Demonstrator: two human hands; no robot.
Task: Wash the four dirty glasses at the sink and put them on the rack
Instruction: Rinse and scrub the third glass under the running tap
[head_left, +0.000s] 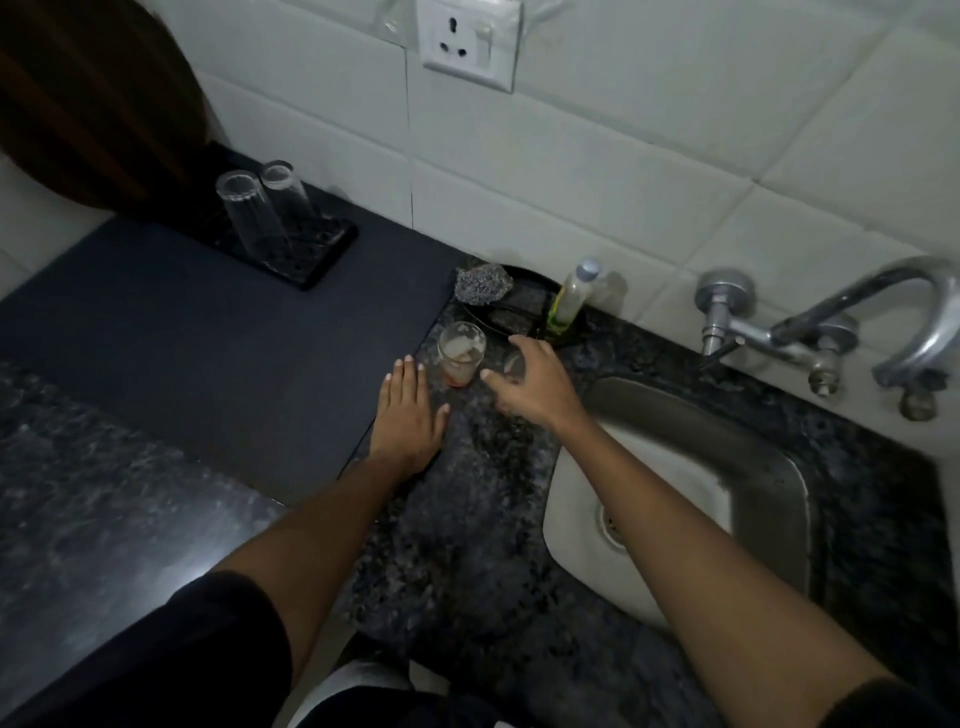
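Two clear glasses stand upside down on a black rack at the back left of the counter. A dirty glass with reddish residue stands upright on the granite between my hands. Another glass is dimly visible just under the fingers of my right hand, which hovers over it with fingers spread and relaxed; I cannot tell if it touches. My left hand lies flat on the counter, just left of the dirty glass.
A steel sink with a drain lies at the right, with a tap above it. A dish holding a scrubber and a soap bottle sits behind the glasses. A dark mat covers the counter left.
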